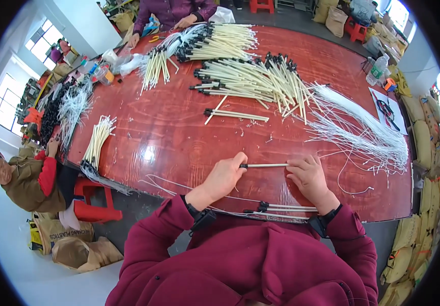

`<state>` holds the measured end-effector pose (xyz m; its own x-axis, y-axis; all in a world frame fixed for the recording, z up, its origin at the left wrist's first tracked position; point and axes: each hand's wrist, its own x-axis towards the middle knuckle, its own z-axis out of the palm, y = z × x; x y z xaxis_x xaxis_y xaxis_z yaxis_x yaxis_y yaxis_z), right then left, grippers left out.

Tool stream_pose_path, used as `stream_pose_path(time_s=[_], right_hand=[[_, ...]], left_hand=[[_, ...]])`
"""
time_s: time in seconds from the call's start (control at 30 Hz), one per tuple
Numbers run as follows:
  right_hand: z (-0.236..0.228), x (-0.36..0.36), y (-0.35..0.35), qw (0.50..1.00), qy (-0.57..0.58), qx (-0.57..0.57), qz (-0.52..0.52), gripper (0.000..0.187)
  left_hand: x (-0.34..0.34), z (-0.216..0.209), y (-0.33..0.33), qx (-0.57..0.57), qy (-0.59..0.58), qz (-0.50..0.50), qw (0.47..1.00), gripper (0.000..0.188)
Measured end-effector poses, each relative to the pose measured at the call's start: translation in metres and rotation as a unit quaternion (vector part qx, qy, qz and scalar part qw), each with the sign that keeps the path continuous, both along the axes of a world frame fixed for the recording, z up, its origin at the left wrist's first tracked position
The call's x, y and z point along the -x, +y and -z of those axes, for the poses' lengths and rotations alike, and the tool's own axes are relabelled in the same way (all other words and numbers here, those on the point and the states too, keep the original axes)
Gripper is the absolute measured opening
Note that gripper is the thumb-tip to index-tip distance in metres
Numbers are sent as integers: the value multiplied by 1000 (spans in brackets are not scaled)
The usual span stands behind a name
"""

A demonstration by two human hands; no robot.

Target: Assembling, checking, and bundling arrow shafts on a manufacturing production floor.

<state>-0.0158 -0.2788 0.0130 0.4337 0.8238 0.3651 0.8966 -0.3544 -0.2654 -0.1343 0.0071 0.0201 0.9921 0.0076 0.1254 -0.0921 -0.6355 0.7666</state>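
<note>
A pale, thin tube (266, 165) with a black end piece stretches level between my two hands, over the near part of the red table. My left hand (222, 177) is closed on its black end. My right hand (308, 177) has fingers pinched around the other end; the tube's tip is hidden there. Thin white cord runs out past my right hand, and another white cord (160, 186) trails across the tabletop left of my left hand. Between my wrists, along the front edge, lie a few more tubes with black ends (289, 207).
Piles of pale black-ended tubes (245, 79) cover the far middle of the red table (169, 132). Loose white cords (368, 127) spread at right, beside a plastic bottle (377, 70). A tube bundle (99, 140) lies left. Co-workers are across the table and at left, near a red stool (96, 210).
</note>
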Motion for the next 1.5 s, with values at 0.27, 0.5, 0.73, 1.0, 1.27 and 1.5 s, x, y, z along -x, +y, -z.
stream_pose_path(time_s=[0.27,0.5,0.73,1.0,1.27,1.5], right_hand=[[-24,6,16,991,-14,-105,82,34],[-10,6,11,997,-17,-73,33,18],[-7,2,10,999,9,-53,5,11],[-11,4,-19,998,27,-47,19,11],[-15,21,-39,993,117,-29,15,21],[-14,24,-49,995,85,6,53,29]], left_hand=[[-9,-7,-2,-1,18,-13,1000,17],[-7,-10,-13,30,4,25,999,17],[-2,-22,-4,51,85,43,994,20],[49,-11,149,-302,37,-162,939,11],[55,-21,125,-342,-46,-215,914,26],[14,-20,-20,-63,-9,144,987,27]])
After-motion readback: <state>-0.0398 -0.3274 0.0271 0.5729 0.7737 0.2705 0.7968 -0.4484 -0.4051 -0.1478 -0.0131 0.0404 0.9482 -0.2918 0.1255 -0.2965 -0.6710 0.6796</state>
